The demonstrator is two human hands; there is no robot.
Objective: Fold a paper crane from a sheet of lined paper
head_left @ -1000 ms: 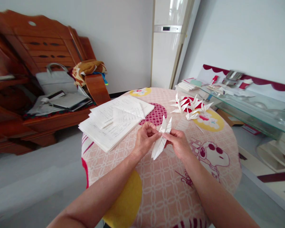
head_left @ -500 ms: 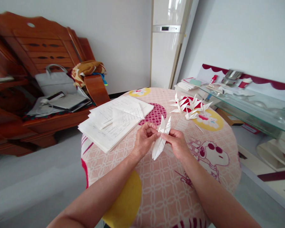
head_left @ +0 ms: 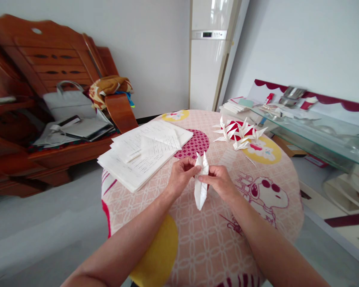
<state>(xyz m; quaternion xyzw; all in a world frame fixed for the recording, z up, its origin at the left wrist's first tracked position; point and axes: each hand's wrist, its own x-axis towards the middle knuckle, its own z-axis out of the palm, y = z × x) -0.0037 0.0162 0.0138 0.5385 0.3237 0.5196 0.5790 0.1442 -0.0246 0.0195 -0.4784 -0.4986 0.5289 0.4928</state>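
Between my two hands is a folded white paper piece (head_left: 200, 193), narrow, with two points at its far end and a broader tip toward me. Faint writing shows on it. My left hand (head_left: 184, 174) pinches its left side with thumb and fingers. From the right, my right hand (head_left: 217, 177) grips it with the thumb lying across the front. Several finished-looking folded paper cranes (head_left: 242, 133) stand in a cluster farther back on the right. To the left lies a stack of handwritten sheets (head_left: 143, 175), with a loose folded sheet (head_left: 160, 144) on top.
A patterned cloth covers the round table (head_left: 209, 243). A glass shelf (head_left: 320, 135) holding odds and ends runs along the right. At the left is a wooden bench (head_left: 62, 52) with a grey bag (head_left: 68, 103) and a laptop (head_left: 85, 129). A tall white cabinet unit (head_left: 208, 71) stands behind.
The folded paper has turned from a slant to nearly upright and come slightly nearer. Its two far points are closer together. Both hands still grip it, the right thumb lower across its front.
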